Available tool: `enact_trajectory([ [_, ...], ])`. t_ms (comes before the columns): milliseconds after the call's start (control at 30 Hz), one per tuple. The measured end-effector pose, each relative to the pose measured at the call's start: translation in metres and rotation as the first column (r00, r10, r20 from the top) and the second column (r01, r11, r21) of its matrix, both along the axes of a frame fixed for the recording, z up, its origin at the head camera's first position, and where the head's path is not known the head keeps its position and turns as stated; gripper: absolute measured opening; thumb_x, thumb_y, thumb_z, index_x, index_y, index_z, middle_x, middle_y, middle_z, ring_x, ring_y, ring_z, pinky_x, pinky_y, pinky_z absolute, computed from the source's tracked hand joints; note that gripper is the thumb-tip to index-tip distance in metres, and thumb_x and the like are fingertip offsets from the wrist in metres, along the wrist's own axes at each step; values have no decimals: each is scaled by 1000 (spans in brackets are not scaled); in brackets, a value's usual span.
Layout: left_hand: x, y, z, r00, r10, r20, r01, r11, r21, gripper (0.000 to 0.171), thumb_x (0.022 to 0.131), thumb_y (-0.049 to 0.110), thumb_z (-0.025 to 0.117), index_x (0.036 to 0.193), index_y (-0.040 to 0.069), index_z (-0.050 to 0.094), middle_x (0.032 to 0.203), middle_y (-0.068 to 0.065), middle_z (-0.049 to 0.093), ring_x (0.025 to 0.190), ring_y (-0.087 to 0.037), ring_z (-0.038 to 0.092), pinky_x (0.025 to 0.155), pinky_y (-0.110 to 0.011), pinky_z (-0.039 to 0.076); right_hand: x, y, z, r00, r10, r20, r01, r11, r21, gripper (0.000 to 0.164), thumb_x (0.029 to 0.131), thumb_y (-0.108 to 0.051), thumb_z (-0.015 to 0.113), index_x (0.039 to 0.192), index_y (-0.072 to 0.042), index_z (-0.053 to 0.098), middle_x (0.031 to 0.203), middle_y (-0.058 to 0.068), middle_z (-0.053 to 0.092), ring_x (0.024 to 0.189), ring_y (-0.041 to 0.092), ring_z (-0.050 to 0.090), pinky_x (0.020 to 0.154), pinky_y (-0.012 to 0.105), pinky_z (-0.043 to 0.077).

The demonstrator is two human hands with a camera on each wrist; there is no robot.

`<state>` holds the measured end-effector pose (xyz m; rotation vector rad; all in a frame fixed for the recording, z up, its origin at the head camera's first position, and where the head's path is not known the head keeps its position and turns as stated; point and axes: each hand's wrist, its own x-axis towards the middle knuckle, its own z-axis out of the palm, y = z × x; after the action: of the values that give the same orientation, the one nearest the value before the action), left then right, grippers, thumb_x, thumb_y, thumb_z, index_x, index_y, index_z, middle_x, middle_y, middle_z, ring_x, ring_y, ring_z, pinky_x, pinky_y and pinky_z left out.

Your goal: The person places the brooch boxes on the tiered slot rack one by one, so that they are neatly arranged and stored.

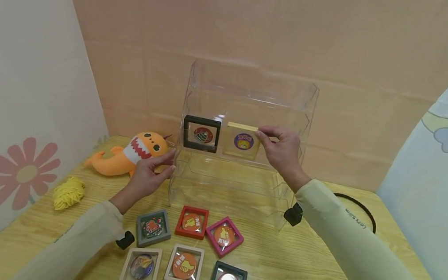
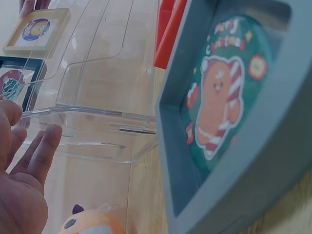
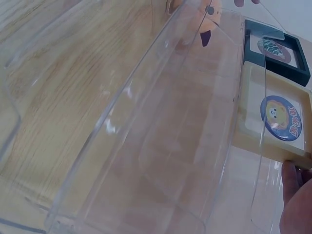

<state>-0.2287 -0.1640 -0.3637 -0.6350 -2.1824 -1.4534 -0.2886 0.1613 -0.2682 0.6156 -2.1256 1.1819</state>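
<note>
My right hand [image 1: 281,149] pinches the upper right corner of a cream-framed badge display [image 1: 242,140] with a purple bear badge. This frame stands on a middle tier of a clear acrylic rack [image 1: 240,181], beside a black-framed badge display [image 1: 202,134] with a Christmas tree badge. In the right wrist view the cream frame [image 3: 273,112] sits close against the black one [image 3: 278,51]. With fingers and thumb about its edge, my left hand [image 1: 150,173] holds the rack's left side panel. A grey-framed badge display [image 2: 219,97] looms large in the left wrist view.
Several more framed badges lie on the wooden table before the rack, among them a red one [image 1: 192,222] and a pink one [image 1: 225,236]. An orange shark plush [image 1: 126,156] and yellow yarn [image 1: 68,193] are at left. A black cord [image 1: 362,207] curves behind my right sleeve.
</note>
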Motion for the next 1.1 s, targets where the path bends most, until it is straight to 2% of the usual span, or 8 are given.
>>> enact_trajectory([
  [100, -9, -4, -10, 1000, -5, 6, 5, 1000, 18, 44, 88, -5, 64, 131, 0, 55, 117, -18, 62, 98, -30, 63, 64, -23, 57, 0, -1, 0, 1000, 3, 6, -3, 1000, -2, 15, 85, -13, 73, 92, 0, 74, 94, 10, 70, 85, 20, 65, 66, 14, 53],
  [300, -12, -4, -15, 999, -32, -21, 33, 998, 44, 44, 87, -5, 64, 130, 1, 56, 116, -18, 63, 97, -31, 63, 64, -24, 57, -1, -4, -1, 1000, 24, 17, -24, 1000, -10, 14, 85, -12, 72, 92, 0, 73, 94, 10, 70, 85, 20, 65, 68, 16, 54],
  [400, -11, -1, -14, 999, -36, -22, 37, 998, 44, 44, 87, -8, 63, 130, -2, 55, 117, -20, 62, 96, -34, 63, 63, -23, 56, 0, -4, -1, 999, 29, 18, -28, 1000, -12, 13, 85, -11, 72, 92, 0, 73, 93, 9, 70, 84, 18, 65, 67, 17, 54],
  [633, 8, 10, 11, 999, -37, -38, 38, 999, 15, 40, 86, -13, 61, 125, -13, 53, 117, -26, 59, 96, -38, 62, 64, -22, 56, 0, -5, -1, 999, 31, 22, -31, 1000, -4, 15, 86, -13, 72, 94, 0, 73, 95, 9, 70, 86, 18, 65, 69, 17, 55],
  [867, 7, 11, 10, 997, -52, -51, 53, 998, 19, 41, 86, -13, 61, 126, -11, 53, 117, -25, 59, 95, -38, 62, 63, -23, 57, 0, -4, -1, 999, 48, 24, -48, 999, -9, 15, 86, -13, 72, 94, 0, 73, 95, 9, 70, 86, 19, 65, 69, 18, 55],
  [1100, 8, 11, 11, 999, -33, -42, 33, 999, -4, 41, 85, -13, 61, 126, -12, 53, 116, -26, 59, 95, -38, 62, 64, -21, 56, 1, -4, 1, 998, 55, 37, -55, 998, 1, 16, 86, -13, 71, 95, 0, 73, 96, 10, 70, 87, 19, 64, 69, 19, 55],
])
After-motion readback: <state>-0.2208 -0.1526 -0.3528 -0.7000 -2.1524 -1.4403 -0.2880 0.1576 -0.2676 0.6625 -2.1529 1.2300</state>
